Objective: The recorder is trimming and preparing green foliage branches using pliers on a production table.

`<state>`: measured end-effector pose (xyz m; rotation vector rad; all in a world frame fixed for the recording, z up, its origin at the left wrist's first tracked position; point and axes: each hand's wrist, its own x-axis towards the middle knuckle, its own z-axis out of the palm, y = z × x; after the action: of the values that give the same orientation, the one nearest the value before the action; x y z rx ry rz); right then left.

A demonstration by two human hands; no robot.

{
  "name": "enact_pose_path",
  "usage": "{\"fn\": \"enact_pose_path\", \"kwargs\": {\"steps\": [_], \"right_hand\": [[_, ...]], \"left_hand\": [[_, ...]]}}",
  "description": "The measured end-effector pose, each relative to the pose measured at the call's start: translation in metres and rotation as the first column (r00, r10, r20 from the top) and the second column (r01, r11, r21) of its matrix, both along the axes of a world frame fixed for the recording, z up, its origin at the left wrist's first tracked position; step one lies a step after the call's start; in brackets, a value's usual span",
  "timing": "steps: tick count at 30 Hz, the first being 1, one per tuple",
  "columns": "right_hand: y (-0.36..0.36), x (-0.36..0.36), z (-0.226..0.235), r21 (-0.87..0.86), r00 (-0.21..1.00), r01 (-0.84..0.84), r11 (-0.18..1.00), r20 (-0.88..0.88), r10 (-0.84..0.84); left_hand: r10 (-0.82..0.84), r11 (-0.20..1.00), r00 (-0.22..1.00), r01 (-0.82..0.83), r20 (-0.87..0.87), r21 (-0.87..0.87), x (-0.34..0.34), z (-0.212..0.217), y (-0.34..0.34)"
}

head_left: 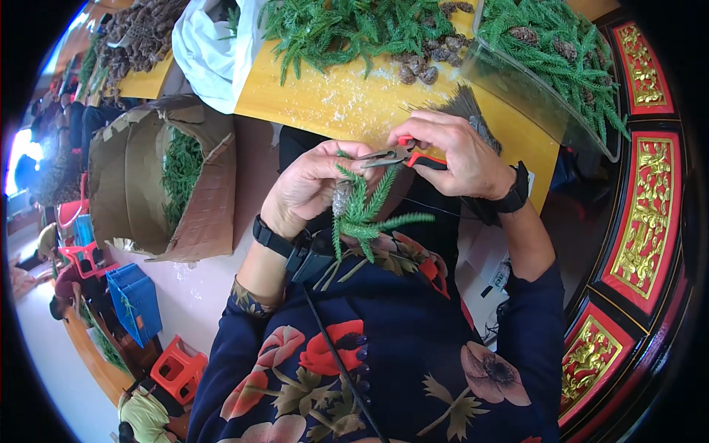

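My left hand (310,181) pinches the top of a green artificial pine sprig (363,210), which hangs over my lap. A greyish pine cone (340,198) sits among its branches, just below my fingers. In my right hand (467,153) is a pair of pliers (401,153) with red and black handles. Their jaws point left and reach the sprig's top beside my left fingertips; whether they grip anything there cannot be made out. A thin dark wire runs rightward from near the sprig. Behind my right hand lies a bundle of thin dark wires (473,111).
Green pine sprigs (332,29) and loose pine cones (427,68) cover the far part of the yellow table (277,92). A clear bin (543,92) of sprigs stands far right. At left are an open cardboard box (210,192), a blue crate (134,303) and a red stool (179,369).
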<state>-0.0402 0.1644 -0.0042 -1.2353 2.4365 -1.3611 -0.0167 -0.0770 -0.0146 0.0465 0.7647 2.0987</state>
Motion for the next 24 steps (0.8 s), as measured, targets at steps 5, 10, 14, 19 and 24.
{"fn": "enact_pose_path", "kwargs": {"steps": [5,10,14,19,24], "right_hand": [[0.001,0.014,0.009,0.094,0.981,0.126,0.988,0.137,-0.138],[-0.002,0.027,0.01,0.29,0.926,0.244,0.925,0.213,-0.311],[0.004,0.025,0.004,0.168,0.951,0.25,0.954,0.142,-0.274],[0.006,0.016,0.001,0.053,0.976,0.178,0.983,0.116,-0.183],[0.004,0.014,0.003,0.062,0.983,0.143,0.988,0.104,-0.149]], "left_hand": [[0.235,0.887,0.936,-0.316,-0.261,-0.336,0.005,0.012,0.008],[0.087,0.593,0.78,-0.541,-0.62,-0.597,0.007,0.017,0.015],[0.228,0.725,0.858,-0.465,-0.46,-0.508,0.007,0.015,0.013],[0.301,0.869,0.926,-0.364,-0.226,-0.334,0.004,0.007,0.005],[0.267,0.911,0.953,-0.299,-0.145,-0.284,0.004,0.012,0.003]]}}
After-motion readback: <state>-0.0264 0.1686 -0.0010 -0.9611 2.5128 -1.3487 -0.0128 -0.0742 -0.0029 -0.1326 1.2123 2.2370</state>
